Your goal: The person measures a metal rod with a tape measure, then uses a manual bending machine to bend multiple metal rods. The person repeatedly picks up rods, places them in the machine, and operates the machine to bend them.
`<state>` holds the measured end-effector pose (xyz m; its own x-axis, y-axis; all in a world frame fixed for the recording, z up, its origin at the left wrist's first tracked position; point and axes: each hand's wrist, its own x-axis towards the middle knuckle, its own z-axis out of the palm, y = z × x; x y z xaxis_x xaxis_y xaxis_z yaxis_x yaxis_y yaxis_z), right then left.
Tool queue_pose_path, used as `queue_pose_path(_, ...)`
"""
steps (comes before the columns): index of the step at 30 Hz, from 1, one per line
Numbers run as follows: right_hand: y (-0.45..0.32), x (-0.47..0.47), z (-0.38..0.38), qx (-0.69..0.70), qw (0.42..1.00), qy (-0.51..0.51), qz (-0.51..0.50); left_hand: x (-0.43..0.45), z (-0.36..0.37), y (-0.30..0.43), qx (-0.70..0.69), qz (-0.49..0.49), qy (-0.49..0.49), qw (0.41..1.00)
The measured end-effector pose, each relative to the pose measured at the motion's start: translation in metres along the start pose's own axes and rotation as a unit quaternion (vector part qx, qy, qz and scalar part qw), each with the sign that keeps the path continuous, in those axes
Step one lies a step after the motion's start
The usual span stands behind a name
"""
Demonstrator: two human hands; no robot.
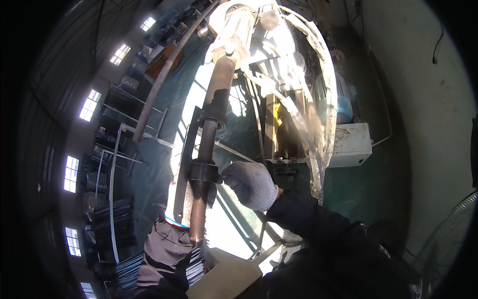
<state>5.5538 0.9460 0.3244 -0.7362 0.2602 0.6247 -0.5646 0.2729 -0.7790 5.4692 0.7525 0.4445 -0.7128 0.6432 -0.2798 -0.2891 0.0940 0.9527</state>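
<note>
A threaded rod (198,215) runs toward me from a dark shaft (220,80), and a black collar ring (204,171) sits around it. Along its left side lies a flat dark metal bar (185,168), reaching to a second collar (213,119) farther up. My right hand (251,185), in a white knitted glove, pinches a small dark fitting (220,179) at the right side of the near collar; its exact shape is hidden by the fingers. My left hand (188,200), gloved too, wraps around the rod from beneath. Rod and bar hide most of it, with fingertips showing right of the rod.
A sunlit machine housing (235,31) carries the shaft. Wrapped hoses (328,93) loop down its right side above a white box (351,145). A long ridged rod (160,82) hangs at left. A tan box-like surface (227,274) lies close below; metal frames (114,194) stand left.
</note>
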Motion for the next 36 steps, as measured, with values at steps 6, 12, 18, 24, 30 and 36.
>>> queue_pose_path(6, 0.019, 0.012, -0.009, -0.027, 0.994, -0.031, -0.101, -0.007, -0.020, -0.025, 0.001, 0.034, 0.120, 0.992)
queue_pose_path(12, 0.013, 0.012, -0.017, 0.036, 0.998, -0.042, -0.037, -0.017, -0.009, -0.006, 0.368, 0.012, 0.054, 0.928)
queue_pose_path(18, 0.013, 0.009, -0.037, 0.093, 0.993, 0.051, -0.054, 0.005, -0.017, -0.017, -0.210, 0.030, -0.083, 0.974)
queue_pose_path(24, 0.017, 0.019, -0.043, -0.044, 0.989, -0.074, -0.120, -0.011, 0.005, -0.006, -0.139, -0.013, 0.108, 0.984)
queue_pose_path(30, 0.028, 0.027, -0.037, -0.091, 0.974, -0.102, -0.183, -0.006, 0.003, 0.003, -0.096, -0.028, 0.025, 0.995)
queue_pose_path(36, 0.024, 0.049, -0.050, -0.163, 0.930, -0.129, -0.302, -0.019, 0.030, 0.007, 0.253, 0.055, 0.147, 0.955)
